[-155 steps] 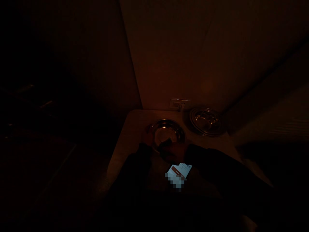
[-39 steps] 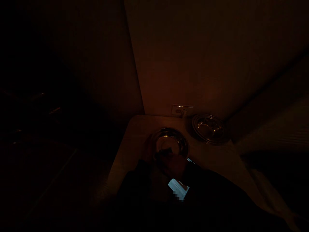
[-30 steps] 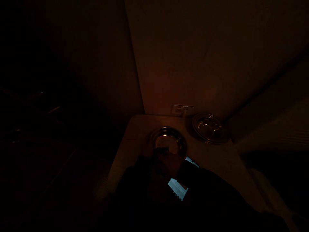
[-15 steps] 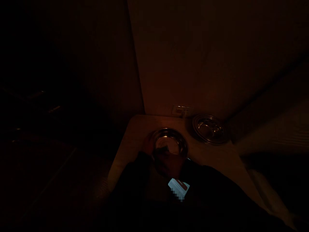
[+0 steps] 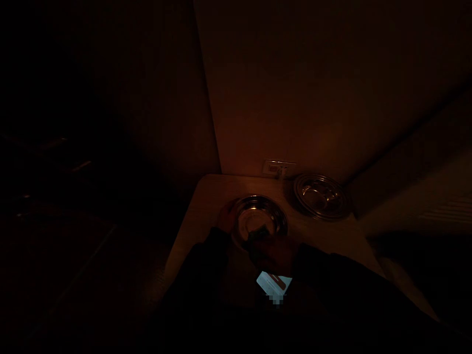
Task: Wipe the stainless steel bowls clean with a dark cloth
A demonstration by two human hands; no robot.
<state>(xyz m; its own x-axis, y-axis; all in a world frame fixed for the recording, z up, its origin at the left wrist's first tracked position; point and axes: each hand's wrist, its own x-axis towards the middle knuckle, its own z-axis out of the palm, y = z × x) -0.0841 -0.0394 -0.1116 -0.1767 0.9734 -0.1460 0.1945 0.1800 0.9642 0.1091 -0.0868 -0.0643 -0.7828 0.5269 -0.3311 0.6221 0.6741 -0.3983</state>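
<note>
The room is very dark. A round, shiny metal plate (image 5: 261, 216) with a raised rim lies on a small wooden table. My left hand (image 5: 226, 219) is at the plate's left edge, its fingers apparently closed round the rim, though shadow hides part of them. My right hand (image 5: 279, 251) is over the plate's near side, closed on a dark greenish pad (image 5: 258, 238) that touches the plate's inner surface. Whether the pad is cloth or sponge is too dim to tell. Just below my right hand glows a lit screen (image 5: 273, 284), partly pixelated.
At the table's back right stand several stacked metal plates (image 5: 317, 199), the top one with raised compartments. A wall socket (image 5: 279, 168) with a plug in it is behind the table (image 5: 214, 189). Walls rise behind and to the right. The left side is mostly black.
My right hand with the dark pad has shifted right and slightly toward me across the plate. My left hand stays at the left rim, and the plate has hardly moved.
</note>
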